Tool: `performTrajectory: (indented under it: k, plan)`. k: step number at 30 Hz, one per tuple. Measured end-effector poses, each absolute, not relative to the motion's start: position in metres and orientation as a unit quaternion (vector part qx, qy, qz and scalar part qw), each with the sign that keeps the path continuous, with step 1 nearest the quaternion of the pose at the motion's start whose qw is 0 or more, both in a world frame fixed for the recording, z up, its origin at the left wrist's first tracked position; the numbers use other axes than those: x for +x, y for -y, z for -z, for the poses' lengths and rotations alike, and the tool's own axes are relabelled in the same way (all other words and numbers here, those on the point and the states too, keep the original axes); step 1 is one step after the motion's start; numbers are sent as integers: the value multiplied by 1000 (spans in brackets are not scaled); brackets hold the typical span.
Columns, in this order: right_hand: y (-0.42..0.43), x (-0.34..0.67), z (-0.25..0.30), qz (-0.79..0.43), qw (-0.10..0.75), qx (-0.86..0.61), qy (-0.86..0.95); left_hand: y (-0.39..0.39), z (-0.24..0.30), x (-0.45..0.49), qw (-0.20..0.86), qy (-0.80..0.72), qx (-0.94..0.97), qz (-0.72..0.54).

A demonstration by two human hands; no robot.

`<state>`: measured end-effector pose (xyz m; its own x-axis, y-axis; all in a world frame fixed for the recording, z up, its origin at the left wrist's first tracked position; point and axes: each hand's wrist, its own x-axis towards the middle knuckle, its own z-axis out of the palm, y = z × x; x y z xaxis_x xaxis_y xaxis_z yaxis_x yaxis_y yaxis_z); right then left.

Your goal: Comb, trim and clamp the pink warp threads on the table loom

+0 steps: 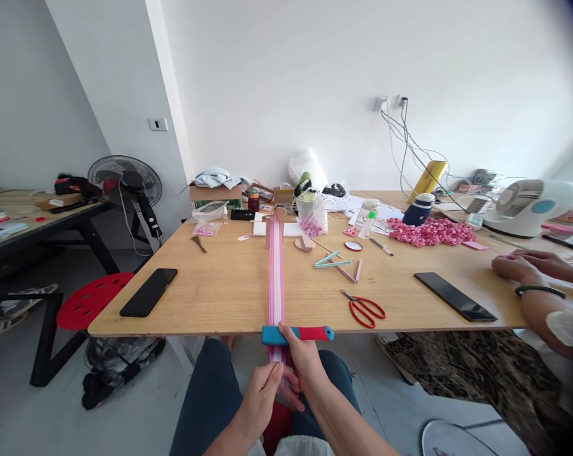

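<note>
Pink and white strands [277,272], laid side by side like a flat ribbon, stretch from a wooden stand [281,218] over the table's front edge to my lap. A tool with a blue head and a red-and-blue handle [310,333], brush-like in shape, lies across them at the edge; any teeth underneath are hidden. My right hand [308,364] grips this tool, thumb on top, the other fingers lower by the strands. Just below it, my left hand [262,389] is closed on the near end of the strands, with loose clear-looking ends hanging there.
Red-handled scissors [366,310] lie right of the strands. Phones rest at left [148,292] and right [452,296]. Hair clips [334,261], a tape roll [353,246] and a pink pile [429,231] are farther back. Another person's hands [524,265] are at the right.
</note>
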<state>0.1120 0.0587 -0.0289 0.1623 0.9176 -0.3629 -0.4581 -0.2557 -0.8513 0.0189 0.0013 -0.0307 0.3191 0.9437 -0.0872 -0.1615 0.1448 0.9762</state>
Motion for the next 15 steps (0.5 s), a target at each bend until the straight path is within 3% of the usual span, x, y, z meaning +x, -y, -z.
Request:
performTrajectory:
  k: [15]
  plan:
    - [-34,112,20,-606,558,-529,205,9,46,19,683,-384,463,-413]
